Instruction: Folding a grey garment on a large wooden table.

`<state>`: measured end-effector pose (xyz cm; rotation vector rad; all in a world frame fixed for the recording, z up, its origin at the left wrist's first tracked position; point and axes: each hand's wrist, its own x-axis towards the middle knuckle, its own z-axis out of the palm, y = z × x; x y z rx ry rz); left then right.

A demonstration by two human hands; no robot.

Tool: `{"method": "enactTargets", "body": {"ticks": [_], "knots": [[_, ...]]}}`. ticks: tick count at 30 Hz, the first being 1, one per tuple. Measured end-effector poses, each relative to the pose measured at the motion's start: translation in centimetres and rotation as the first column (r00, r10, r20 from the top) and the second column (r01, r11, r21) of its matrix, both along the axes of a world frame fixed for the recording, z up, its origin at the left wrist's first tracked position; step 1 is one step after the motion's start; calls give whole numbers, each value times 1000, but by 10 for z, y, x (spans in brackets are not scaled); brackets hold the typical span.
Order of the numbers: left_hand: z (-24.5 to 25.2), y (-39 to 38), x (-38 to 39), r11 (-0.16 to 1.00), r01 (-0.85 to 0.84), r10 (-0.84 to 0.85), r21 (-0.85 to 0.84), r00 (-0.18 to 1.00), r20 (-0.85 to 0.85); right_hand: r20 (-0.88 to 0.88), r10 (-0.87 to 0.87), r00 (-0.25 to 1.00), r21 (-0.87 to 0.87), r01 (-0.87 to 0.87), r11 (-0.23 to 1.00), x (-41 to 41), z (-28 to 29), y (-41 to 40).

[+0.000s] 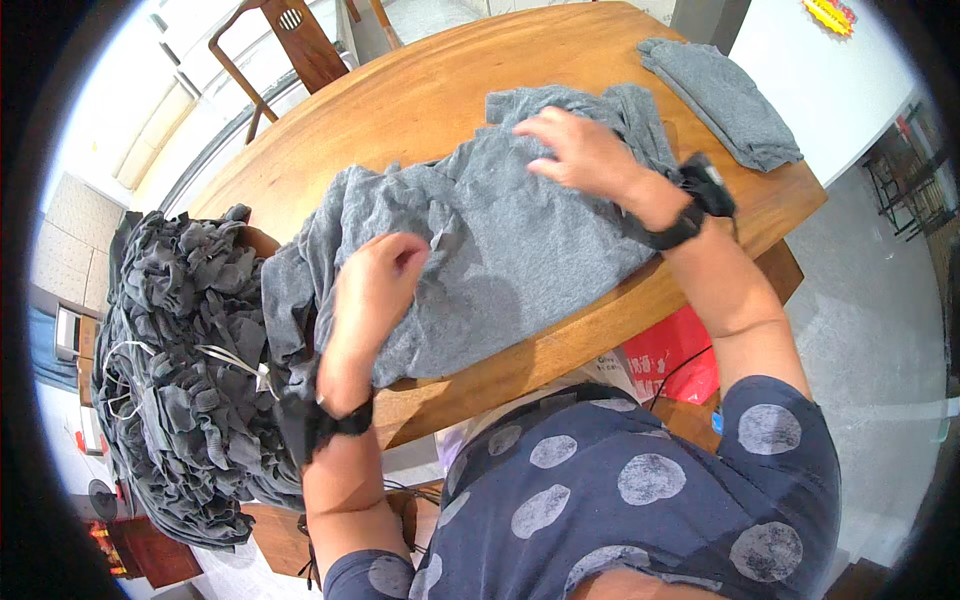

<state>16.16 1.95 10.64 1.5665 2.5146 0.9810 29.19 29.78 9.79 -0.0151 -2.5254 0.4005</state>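
Observation:
A grey knit garment [517, 240] lies spread and partly rumpled across the near side of a wooden table. Over its left part is my left hand [379, 281], fingers curled; whether cloth is pinched in them cannot be told. My right hand [574, 154] is at the garment's upper right, fingers apart above or lightly on the cloth, slightly blurred. Both wrists wear black straps with devices. At the table's far right corner lies a folded grey garment [724, 101]. A big heap of dark grey garments [187, 360], with pale ties around it, stands at the left.
The wooden table [420, 97] has its near edge just before my body. A wooden chair [300, 45] stands beyond its far left side. Below the near edge are a red plastic bag [671, 356] and black cables. A white panel rises beyond the right end.

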Motion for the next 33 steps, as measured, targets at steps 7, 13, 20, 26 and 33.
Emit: {"method": "enactTargets", "body": {"ticks": [7,13,20,26,33], "knots": [[-55,69,-21,963,-251,254,95,967,-32,13,92,996,31,-92,995,-78,-49,-39],[-69,59,-28,962,-266,253,64,954,160,92,17,996,-241,6,971,-78,-61,-38],[-71,62,-28,973,-225,226,47,974,-8,133,92,987,-267,-54,962,-85,-68,-38],[-63,68,-19,932,-289,245,221,947,207,30,196,980,-648,-130,750,-92,-64,-38],[-56,70,-4,892,-212,58,399,930,364,-1,259,966,-913,-107,394,-81,-41,-35]]}}
